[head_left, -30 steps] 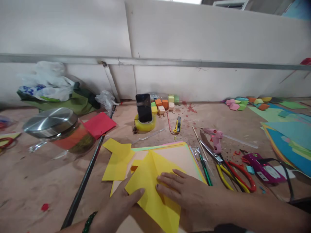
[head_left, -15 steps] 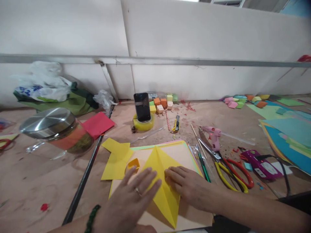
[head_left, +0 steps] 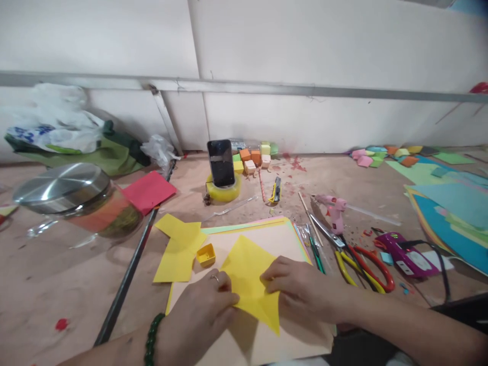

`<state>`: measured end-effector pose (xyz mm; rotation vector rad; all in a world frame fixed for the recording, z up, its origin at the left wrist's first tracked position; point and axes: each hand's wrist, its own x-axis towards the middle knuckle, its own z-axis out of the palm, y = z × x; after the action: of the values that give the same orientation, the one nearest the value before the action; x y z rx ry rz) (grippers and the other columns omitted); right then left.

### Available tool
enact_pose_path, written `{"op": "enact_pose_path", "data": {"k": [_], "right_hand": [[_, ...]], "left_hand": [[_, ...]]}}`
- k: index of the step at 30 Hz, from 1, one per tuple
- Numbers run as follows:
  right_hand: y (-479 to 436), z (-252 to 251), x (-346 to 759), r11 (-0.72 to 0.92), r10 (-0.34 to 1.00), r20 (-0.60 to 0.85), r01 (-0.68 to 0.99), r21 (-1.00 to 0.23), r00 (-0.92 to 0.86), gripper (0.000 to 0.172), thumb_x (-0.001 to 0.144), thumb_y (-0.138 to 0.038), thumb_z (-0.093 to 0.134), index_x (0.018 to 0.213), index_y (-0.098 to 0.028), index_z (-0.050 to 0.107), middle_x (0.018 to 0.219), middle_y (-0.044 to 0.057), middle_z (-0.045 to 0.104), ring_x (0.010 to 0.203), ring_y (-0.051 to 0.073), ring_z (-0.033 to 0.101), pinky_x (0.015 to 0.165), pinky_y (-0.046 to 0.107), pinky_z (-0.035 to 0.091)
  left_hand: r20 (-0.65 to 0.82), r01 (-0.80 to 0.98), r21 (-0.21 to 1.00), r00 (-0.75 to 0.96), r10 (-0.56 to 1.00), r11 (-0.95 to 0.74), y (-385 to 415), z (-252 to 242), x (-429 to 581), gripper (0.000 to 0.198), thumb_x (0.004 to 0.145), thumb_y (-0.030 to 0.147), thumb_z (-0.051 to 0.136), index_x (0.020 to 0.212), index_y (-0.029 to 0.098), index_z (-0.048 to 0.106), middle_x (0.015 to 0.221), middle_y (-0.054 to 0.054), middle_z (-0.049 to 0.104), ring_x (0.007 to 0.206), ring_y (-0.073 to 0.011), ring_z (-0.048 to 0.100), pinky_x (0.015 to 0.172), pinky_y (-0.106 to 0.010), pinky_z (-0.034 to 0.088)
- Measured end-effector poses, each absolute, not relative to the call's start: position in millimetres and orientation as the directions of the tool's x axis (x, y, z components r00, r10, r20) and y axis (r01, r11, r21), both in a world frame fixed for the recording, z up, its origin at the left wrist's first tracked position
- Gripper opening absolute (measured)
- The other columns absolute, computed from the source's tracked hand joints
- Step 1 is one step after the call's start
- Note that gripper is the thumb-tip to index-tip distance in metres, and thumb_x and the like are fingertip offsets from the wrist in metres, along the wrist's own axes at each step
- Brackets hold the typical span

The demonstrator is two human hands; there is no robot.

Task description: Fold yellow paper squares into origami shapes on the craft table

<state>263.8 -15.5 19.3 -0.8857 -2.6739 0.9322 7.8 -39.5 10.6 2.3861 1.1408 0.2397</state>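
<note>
A creased square of yellow paper (head_left: pixel 249 269) lies turned cornerwise over a stack of pale sheets (head_left: pixel 274 231), its near part lifted off them. My left hand (head_left: pixel 204 307), with a ring and a green bead bracelet, pinches the paper's left edge between thumb and curled fingers. On the opposite edge my right hand (head_left: pixel 292 284) grips the paper, its fingers bent around the side. Just beyond my left hand sits a small folded yellow paper box (head_left: pixel 206 255). More yellow paper pieces (head_left: pixel 177 249) lie flat to the left of the box.
To the right are scissors (head_left: pixel 348 259), a pink glue gun (head_left: pixel 334 211) and a purple corded device (head_left: pixel 407 256). A phone (head_left: pixel 221 162) leans on a tape roll (head_left: pixel 224 190), near a cutter (head_left: pixel 276 190). A lidded glass jar (head_left: pixel 84 208) stands left.
My left hand has gone from spread fingers over the paper to pinching its left edge. The paper's fold has opened flatter, and the small yellow box is uncovered.
</note>
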Motion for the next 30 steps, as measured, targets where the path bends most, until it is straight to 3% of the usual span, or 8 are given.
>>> {"op": "enact_pose_path", "data": {"k": [3, 6, 11, 14, 21, 25, 28, 30], "right_hand": [[-4.5, 15.7, 259.7, 0.409, 0.731, -0.148, 0.602, -0.686, -0.666, 0.023, 0.090, -0.022, 0.052, 0.070, -0.016, 0.061, 0.079, 0.004, 0.064, 0.075, 0.014, 0.055, 0.068, 0.024, 0.043], [6.5, 14.6, 252.8, 0.198, 0.807, -0.321, 0.739, -0.644, -0.495, 0.035, 0.086, -0.029, 0.058, 0.055, -0.017, 0.046, 0.060, -0.003, 0.047, 0.057, 0.010, 0.040, 0.051, 0.022, 0.027], [16.6, 22.8, 244.6, 0.174, 0.843, -0.346, 0.819, -0.547, -0.411, 0.016, 0.078, -0.027, 0.064, 0.069, -0.017, 0.054, 0.069, -0.003, 0.050, 0.061, 0.011, 0.042, 0.056, 0.023, 0.027], [20.3, 26.4, 242.5, 0.170, 0.880, -0.269, 0.789, -0.591, -0.391, 0.026, 0.073, -0.028, 0.069, 0.094, -0.018, 0.058, 0.085, 0.001, 0.055, 0.071, 0.014, 0.049, 0.063, 0.024, 0.034], [34.4, 13.8, 238.1, 0.005, 0.848, -0.365, 0.695, -0.719, -0.384, 0.042, 0.064, -0.039, 0.077, 0.095, -0.020, 0.055, 0.067, -0.006, 0.048, 0.061, 0.011, 0.043, 0.050, 0.022, 0.028], [40.1, 1.1, 237.3, -0.082, 0.814, -0.400, 0.599, -0.796, -0.420, 0.035, 0.060, -0.044, 0.076, 0.069, -0.017, 0.055, 0.058, -0.006, 0.044, 0.055, 0.009, 0.038, 0.046, 0.021, 0.023], [39.5, -1.3, 237.3, -0.113, 0.803, -0.366, 0.483, -0.868, -0.470, 0.041, 0.059, -0.047, 0.075, 0.055, -0.017, 0.048, 0.054, -0.006, 0.041, 0.052, 0.007, 0.034, 0.046, 0.021, 0.022], [37.0, 0.9, 237.1, -0.144, 0.785, -0.356, 0.411, -0.900, -0.507, 0.043, 0.058, -0.050, 0.075, 0.056, -0.016, 0.050, 0.054, -0.006, 0.042, 0.052, 0.007, 0.035, 0.047, 0.021, 0.023]], "left_hand": [[-0.105, 0.709, 0.596, 0.533, 0.839, -0.376, -33.0, 7.0, 7.5, 0.028, 0.084, 0.016, 0.049, 0.057, 0.018, 0.055, 0.074, -0.001, 0.057, 0.067, -0.0137, 0.051, 0.062, -0.025, 0.039], [-0.124, 0.721, 0.647, 0.421, 0.899, -0.249, -24.0, 4.1, 8.7, 0.029, 0.081, 0.020, 0.049, 0.053, 0.018, 0.041, 0.069, -0.001, 0.052, 0.064, -0.0136, 0.046, 0.060, -0.025, 0.037], [-0.182, 0.705, 0.700, 0.326, 0.928, -0.110, -11.2, 4.2, 10.4, 0.024, 0.072, 0.022, 0.053, 0.055, 0.021, 0.036, 0.061, 0.002, 0.044, 0.059, -0.0137, 0.041, 0.056, -0.025, 0.034], [-0.190, 0.707, 0.700, 0.316, 0.929, -0.097, -7.8, 1.9, 10.3, 0.021, 0.070, 0.018, 0.050, 0.056, 0.021, 0.036, 0.060, 0.003, 0.044, 0.058, -0.0134, 0.040, 0.055, -0.025, 0.032], [-0.234, 0.746, 0.660, 0.319, 0.919, -0.091, -5.6, 5.7, 13.1, 0.022, 0.069, 0.013, 0.050, 0.055, 0.022, 0.035, 0.059, 0.003, 0.043, 0.058, -0.0137, 0.041, 0.055, -0.025, 0.032], [-0.248, 0.758, 0.645, 0.327, 0.912, -0.096, -7.8, 9.2, 11.7, 0.021, 0.070, 0.014, 0.051, 0.055, 0.021, 0.038, 0.061, 0.002, 0.046, 0.061, -0.0151, 0.045, 0.058, -0.027, 0.036], [-0.164, 0.711, 0.690, 0.340, 0.926, -0.139, -5.8, 9.0, 8.8, 0.001, 0.070, 0.019, 0.055, 0.071, 0.019, 0.054, 0.075, -0.001, 0.055, 0.070, -0.0182, 0.051, 0.067, -0.031, 0.043], [-0.088, 0.641, 0.753, 0.323, 0.942, -0.150, -1.5, 8.9, 8.8, 0.028, 0.068, 0.024, 0.061, 0.096, 0.019, 0.060, 0.091, -0.005, 0.059, 0.082, -0.0210, 0.054, 0.076, -0.035, 0.046]]}}
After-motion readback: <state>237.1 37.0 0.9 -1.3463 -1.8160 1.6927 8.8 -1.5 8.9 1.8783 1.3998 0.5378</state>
